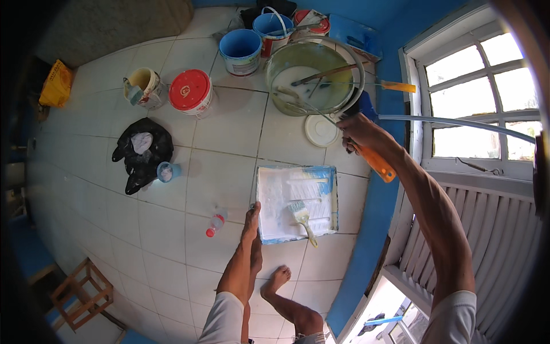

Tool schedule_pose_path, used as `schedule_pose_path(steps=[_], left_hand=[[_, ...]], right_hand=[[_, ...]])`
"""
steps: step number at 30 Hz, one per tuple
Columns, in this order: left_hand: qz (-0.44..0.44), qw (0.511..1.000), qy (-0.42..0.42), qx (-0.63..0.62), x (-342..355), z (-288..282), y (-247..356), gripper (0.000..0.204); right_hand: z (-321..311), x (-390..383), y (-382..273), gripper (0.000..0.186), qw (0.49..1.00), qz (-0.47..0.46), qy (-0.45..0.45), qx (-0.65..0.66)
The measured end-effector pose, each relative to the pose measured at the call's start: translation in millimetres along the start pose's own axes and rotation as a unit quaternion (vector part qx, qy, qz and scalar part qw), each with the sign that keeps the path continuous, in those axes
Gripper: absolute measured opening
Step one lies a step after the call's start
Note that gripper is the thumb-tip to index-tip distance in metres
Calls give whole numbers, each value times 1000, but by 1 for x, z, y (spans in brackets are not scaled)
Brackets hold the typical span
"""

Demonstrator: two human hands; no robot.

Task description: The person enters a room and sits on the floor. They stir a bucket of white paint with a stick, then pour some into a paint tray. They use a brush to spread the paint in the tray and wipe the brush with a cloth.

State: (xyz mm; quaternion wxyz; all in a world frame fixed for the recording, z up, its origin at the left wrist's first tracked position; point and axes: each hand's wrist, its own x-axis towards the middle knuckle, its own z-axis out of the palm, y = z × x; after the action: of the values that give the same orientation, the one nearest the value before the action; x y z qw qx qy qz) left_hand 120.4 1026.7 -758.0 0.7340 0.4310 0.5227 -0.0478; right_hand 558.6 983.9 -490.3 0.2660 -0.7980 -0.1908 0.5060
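My right hand [366, 135] is closed round the orange handle of a paint roller [375, 163]. Its thin rod runs into a large round bucket [274, 94], where the roller end meets whitish liquid. Thumb over the rim, my left hand [252, 219] grips the left edge of a paint tray [272, 195] smeared white and blue. Whether the tray rests on the floor I cannot tell. Across it lies a paintbrush [301, 217] with a yellow-green handle. A stick [323, 74] and a second orange-handled roller [398, 86] lean on the large bucket.
Blue-lined buckets [239, 51] and a red-lidded tub [190, 92] stand beyond. Left are a tub with a brush [144, 86], a black plastic bag [146, 155], a small cup [167, 172] and a bottle [216, 222]. A windowed wall [481, 92] borders the right; a wooden stool [83, 292] stands lower left.
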Motion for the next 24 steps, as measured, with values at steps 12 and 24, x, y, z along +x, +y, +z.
schedule_pose_path(steps=[12, 24], left_hand=[[-19, 996, -2, -86, 51, -1, -16, 76], [51, 997, 26, -53, 89, -12, -38, 73]], right_hand=[[-26, 32, -28, 11, 997, -63, -25, -23], [-33, 51, -2, 6, 994, -86, -25, -57]])
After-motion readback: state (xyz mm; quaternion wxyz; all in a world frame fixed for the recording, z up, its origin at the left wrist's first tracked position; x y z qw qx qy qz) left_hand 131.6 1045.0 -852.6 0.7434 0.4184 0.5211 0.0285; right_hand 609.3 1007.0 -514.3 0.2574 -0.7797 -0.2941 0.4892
